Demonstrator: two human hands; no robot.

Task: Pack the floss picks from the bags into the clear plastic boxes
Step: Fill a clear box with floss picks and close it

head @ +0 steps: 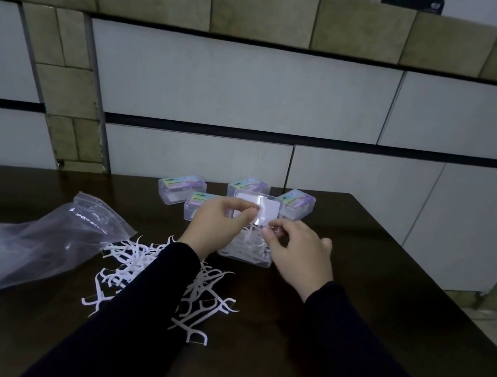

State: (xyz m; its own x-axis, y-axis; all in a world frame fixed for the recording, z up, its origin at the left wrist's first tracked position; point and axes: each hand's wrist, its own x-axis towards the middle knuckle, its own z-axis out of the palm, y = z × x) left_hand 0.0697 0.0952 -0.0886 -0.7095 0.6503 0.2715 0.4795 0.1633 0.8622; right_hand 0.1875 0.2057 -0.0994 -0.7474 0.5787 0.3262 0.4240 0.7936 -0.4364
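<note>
Head view — both hands (215,227) (296,258) pinching the open clear box's (245,256) lid — labels unreadable.

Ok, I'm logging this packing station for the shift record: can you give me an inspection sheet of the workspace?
Surface: dark wooden table, set against a tiled wall.
Job's things: open clear box with picks inside, lid up; four closed labelled boxes behind it; loose floss picks heaped at the near side; clear bags at left, picks still inside.
Clutter: nothing seen.
Hands: left hand and right hand both over the open box, fingers pinching; what each one pinches cannot be told.
Cables: nothing seen on the table.
Surroundings: beige and white wall tiles; a dark device on the ledge above.
</note>
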